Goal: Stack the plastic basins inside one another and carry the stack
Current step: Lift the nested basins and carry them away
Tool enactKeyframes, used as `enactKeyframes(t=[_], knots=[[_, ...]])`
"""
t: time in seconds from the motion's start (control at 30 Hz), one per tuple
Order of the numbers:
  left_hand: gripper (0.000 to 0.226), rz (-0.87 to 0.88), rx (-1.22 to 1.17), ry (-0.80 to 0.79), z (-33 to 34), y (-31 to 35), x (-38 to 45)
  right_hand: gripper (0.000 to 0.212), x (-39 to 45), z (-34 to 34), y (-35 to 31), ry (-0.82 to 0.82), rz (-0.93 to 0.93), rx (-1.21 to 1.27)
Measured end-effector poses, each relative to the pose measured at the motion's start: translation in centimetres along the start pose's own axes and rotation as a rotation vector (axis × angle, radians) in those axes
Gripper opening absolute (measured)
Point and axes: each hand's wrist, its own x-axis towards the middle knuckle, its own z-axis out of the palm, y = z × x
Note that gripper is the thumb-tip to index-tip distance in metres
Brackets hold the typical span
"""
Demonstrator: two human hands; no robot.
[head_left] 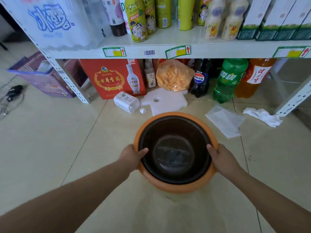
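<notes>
A dark brown basin (175, 148) sits nested inside a larger orange basin (170, 185), forming one stack above the tiled floor. My left hand (133, 157) grips the stack's left rim, thumb hooked over the brown basin's edge. On the opposite side, my right hand (222, 158) clasps the right rim, thumb over the edge too. The stack tilts slightly toward me and seems lifted off the floor.
A white metal shelf (151, 51) full of bottles and boxes stands ahead. Under it are a red liquor box (112, 78), soda bottles (228, 79) and a snack bag. A fallen bottle (126, 102), white foam (165, 101), papers (225, 121) and a purple basket (42, 76) lie on the floor.
</notes>
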Motion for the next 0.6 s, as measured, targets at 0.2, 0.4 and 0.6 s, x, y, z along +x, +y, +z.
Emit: enactKeyframes(t=[0.2,0.4,0.6], knots=[[0.032,-0.003,-0.082,0.154,-9.8,-0.8,-1.4,0.049,0.0,3.2,-10.9,-0.027,-0.126,0.025],[0.019,-0.007,-0.161,0.177,-22.4,-3.2,-0.1,0.046,-0.1,10.0,-22.1,-0.116,-0.21,0.037],[0.026,0.009,-0.264,0.268,-33.9,-7.4,4.8,0.044,0.4,18.8,-33.1,-0.101,-0.307,0.025]])
